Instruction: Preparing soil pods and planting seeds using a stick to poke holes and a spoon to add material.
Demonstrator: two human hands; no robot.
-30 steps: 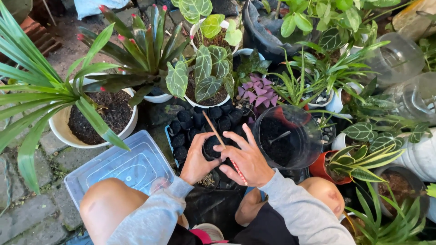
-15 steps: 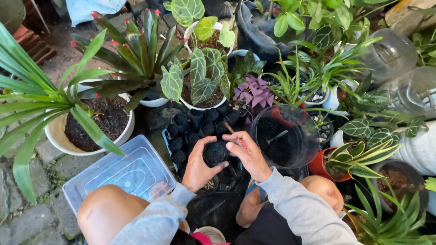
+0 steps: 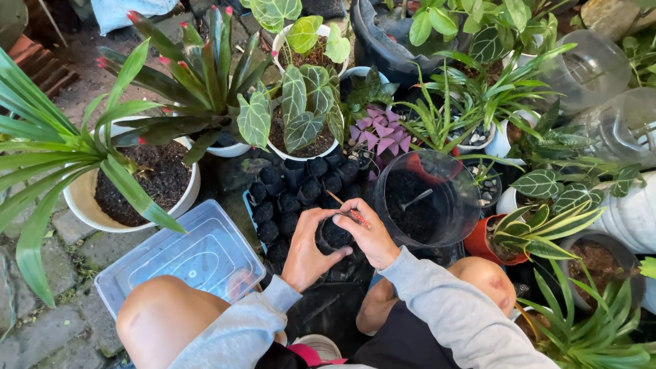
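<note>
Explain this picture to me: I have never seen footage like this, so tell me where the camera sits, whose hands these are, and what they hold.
The camera is worn on a person's head and looks straight down, so the bare knees and grey sleeves at the bottom belong to the wearer. No machine is involved, just two bare hands. The left hand and right hand together cup a small black soil-filled pot; the right hand also holds a thin stick. Just beyond them more small black pots sit packed in a tray. To the right stands a clear round container with dark soil and a spoon inside; to the left a clear plastic lid lies on the paved ground. Potted plants surround everything.
</note>
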